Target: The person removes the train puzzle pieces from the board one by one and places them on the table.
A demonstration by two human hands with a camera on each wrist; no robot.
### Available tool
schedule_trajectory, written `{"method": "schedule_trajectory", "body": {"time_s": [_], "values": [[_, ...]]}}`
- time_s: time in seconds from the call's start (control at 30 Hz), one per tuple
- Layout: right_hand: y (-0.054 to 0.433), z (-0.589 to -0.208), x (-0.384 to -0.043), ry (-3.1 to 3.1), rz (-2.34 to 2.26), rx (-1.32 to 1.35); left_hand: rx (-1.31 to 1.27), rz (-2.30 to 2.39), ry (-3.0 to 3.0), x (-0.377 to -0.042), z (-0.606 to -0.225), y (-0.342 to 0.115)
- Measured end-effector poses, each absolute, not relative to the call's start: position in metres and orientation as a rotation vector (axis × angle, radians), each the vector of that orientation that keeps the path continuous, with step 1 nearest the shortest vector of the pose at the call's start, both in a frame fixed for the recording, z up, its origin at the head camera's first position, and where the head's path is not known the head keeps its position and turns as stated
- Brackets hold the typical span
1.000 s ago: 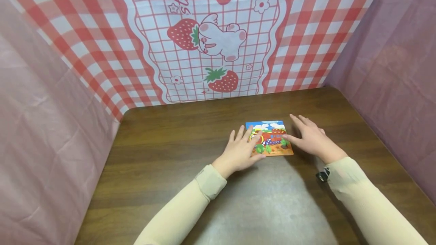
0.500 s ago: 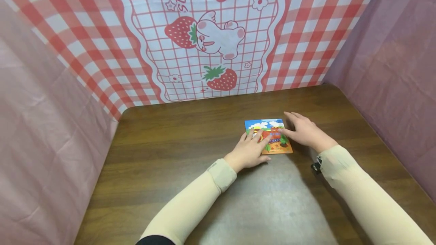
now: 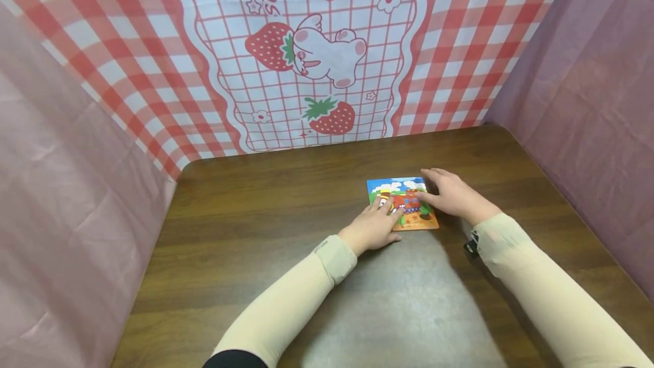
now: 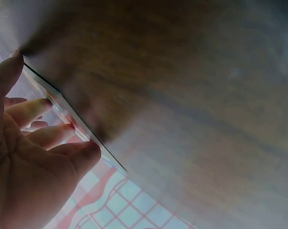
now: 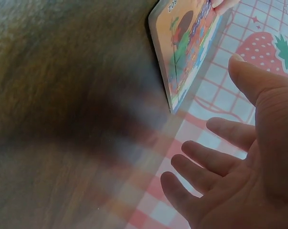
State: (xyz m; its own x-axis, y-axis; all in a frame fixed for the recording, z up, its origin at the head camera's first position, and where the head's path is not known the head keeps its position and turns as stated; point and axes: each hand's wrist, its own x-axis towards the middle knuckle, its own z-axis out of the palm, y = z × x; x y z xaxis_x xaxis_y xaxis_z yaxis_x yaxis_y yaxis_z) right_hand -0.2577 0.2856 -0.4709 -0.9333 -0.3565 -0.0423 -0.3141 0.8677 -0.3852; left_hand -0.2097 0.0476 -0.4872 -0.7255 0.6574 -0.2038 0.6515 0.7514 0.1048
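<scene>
A thin, colourful picture board, like a child's jigsaw puzzle, lies flat on the brown table. Red, blue and orange shapes under white clouds cover its face. My left hand has its fingertips on the board's left part, with the thumb by the near edge. In the left wrist view, spread fingers meet the board's face. Beside the board's right edge hovers my right hand, its thumb over the picture. Seen from the right wrist, its fingers are loosely bent and apart from the board, holding nothing.
The wooden table stretches around the board on all sides. A red-and-white strawberry cloth hangs behind it. Pink curtains close off both sides. A small black device sits beneath the right wrist.
Both hands have come closer to the board: my left hand has slid right onto its lower left part, my right hand left toward its right edge. The board has hardly moved.
</scene>
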Motion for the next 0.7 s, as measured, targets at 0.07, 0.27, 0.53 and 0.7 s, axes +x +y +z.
{"method": "schedule_trajectory", "body": {"time_s": [0.07, 0.27, 0.53, 0.7], "values": [[0.285, -0.472, -0.259, 2.92, -0.58, -0.535, 1.025, 0.029, 2.718, -0.211, -0.488, 0.047], [0.284, -0.474, -0.262, 2.904, -0.572, -0.528, 1.019, -0.028, 2.731, -0.219, -0.488, 0.043], [0.281, -0.475, -0.264, 2.901, -0.59, -0.546, 1.073, -0.102, 2.711, -0.225, -0.492, 0.04], [0.279, -0.476, -0.265, 2.893, -0.594, -0.537, 1.061, -0.083, 2.707, -0.226, -0.495, 0.037]]}}
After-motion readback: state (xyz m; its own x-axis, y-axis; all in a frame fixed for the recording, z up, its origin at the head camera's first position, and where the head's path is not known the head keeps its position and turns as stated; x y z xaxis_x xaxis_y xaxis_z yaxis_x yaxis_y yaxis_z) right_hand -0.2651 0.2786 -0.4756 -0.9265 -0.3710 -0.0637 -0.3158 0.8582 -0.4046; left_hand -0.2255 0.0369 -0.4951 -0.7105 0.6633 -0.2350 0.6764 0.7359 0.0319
